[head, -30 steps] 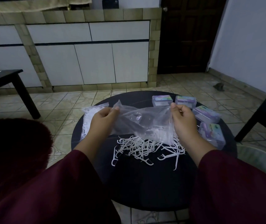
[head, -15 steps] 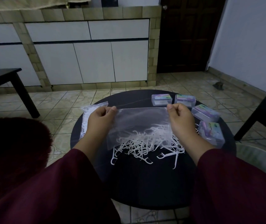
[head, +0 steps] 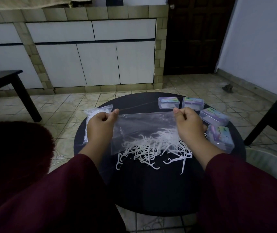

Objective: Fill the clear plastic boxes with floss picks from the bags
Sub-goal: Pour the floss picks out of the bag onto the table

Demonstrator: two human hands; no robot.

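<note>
A clear plastic bag (head: 144,125) hangs stretched flat above a round black table (head: 151,190). My left hand (head: 100,126) pinches its left top corner and my right hand (head: 189,126) pinches its right top corner. Below the bag a loose pile of white floss picks (head: 151,148) lies on the table. A second bag of floss picks (head: 94,115) lies behind my left hand, partly hidden. Several clear plastic boxes with purple labels stand along the right rim: one box (head: 168,102), another box (head: 193,103), a third box (head: 215,116) and the nearest box (head: 221,138).
A dark side table (head: 3,81) stands at the left. White cabinets (head: 92,61) and a dark door (head: 196,36) are behind. A dark furniture leg (head: 268,115) slants at the right. A dark red cushion (head: 16,157) is at my left, tiled floor around.
The bag was bunched and slack a second ago; my hands have pulled apart and stretched it flat and taut. The pile of picks stays in place.
</note>
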